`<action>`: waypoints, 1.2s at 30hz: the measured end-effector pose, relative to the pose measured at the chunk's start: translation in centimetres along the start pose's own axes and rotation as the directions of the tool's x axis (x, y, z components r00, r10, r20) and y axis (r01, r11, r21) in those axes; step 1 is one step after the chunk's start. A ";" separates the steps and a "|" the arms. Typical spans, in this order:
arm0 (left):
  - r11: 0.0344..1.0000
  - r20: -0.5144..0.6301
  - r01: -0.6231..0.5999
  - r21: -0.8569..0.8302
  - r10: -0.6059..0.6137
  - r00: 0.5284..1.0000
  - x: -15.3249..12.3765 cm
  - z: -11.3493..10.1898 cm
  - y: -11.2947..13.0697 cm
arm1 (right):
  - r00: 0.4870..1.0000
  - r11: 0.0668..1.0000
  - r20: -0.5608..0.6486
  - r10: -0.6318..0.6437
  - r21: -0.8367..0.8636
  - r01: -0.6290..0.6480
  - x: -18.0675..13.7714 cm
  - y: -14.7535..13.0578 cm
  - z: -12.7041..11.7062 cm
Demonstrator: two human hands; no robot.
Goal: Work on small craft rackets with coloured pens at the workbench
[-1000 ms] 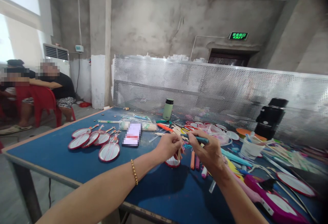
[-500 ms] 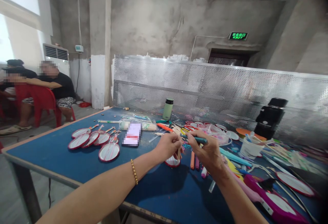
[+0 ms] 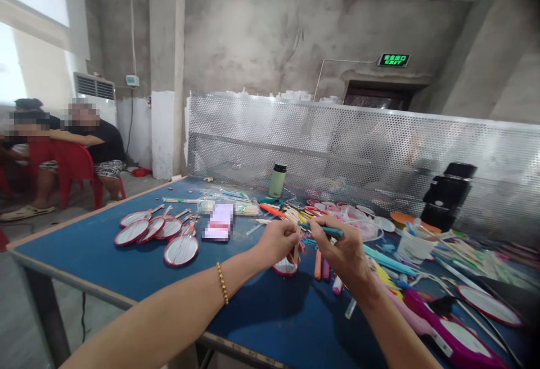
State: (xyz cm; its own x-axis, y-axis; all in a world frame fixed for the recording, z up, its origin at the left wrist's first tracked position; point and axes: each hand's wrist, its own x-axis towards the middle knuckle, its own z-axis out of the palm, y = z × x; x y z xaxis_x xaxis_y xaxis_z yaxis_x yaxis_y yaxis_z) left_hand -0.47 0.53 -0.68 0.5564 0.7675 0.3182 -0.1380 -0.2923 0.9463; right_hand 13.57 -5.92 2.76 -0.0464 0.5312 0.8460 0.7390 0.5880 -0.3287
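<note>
From where I stand, with the dial centred straight ahead, one sign is legible. Location: 2 o'clock, an exit sign (image 3: 394,60) high on the concrete wall (image 3: 253,37), above the doorway (image 3: 375,99). Lettering: green on black, "安全出口" over "EXIT". Phone screen (image 3: 218,221), 8 o'clock: pixelated. Table edge (image 3: 248,351), 6 o'clock: dark markings, illegible.

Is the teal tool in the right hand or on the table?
In the right hand: thumb and fingers grip the teal tool.
</note>
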 end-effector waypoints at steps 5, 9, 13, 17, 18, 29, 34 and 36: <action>1.000 0.000 -0.005 0.009 0.005 1.000 0.0 -0.1 -0.1 | 1.000 1.000 0.014 0.009 0.010 -0.009 0.0 0.0 0.0; 1.000 0.003 -0.004 0.014 0.004 1.000 0.0 -0.1 -0.2 | 1.000 1.000 0.015 0.014 0.008 -0.014 0.0 0.1 -0.1; 1.000 0.003 -0.002 0.011 0.002 1.000 -0.1 -0.1 0.0 | 1.000 1.000 0.010 0.010 0.003 -0.010 0.0 0.2 0.0; 1.000 0.005 -0.001 0.008 0.001 1.000 -0.2 0.0 0.1 | 1.000 1.000 -0.007 -0.002 -0.008 0.002 0.1 0.1 0.0; 1.000 0.005 -0.003 0.008 0.003 1.000 -0.2 0.0 0.2 | 1.000 1.000 -0.007 -0.006 -0.011 0.006 0.1 0.1 0.0; 1.000 0.004 -0.002 0.005 0.002 1.000 -0.1 -0.1 0.0 | 1.000 0.999 -0.018 -0.012 -0.036 0.012 0.1 -0.1 -0.2; 1.000 0.002 -0.003 0.005 0.003 1.000 -0.2 -0.1 0.1 | 1.000 0.999 -0.017 -0.020 -0.040 0.019 0.2 -0.1 -0.1; 1.000 0.003 0.000 0.004 0.000 1.000 -0.2 -0.1 0.2 | 1.000 0.999 -0.024 -0.018 -0.042 0.017 0.2 -0.1 -0.2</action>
State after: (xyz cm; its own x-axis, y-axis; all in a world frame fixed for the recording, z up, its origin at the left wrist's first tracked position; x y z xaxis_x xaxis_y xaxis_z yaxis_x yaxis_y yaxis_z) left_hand -0.66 0.38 -0.57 0.5588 0.7658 0.3181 -0.1348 -0.2946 0.9461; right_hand 13.62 -5.96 3.01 -0.0434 0.5058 0.8616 0.7658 0.5707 -0.2964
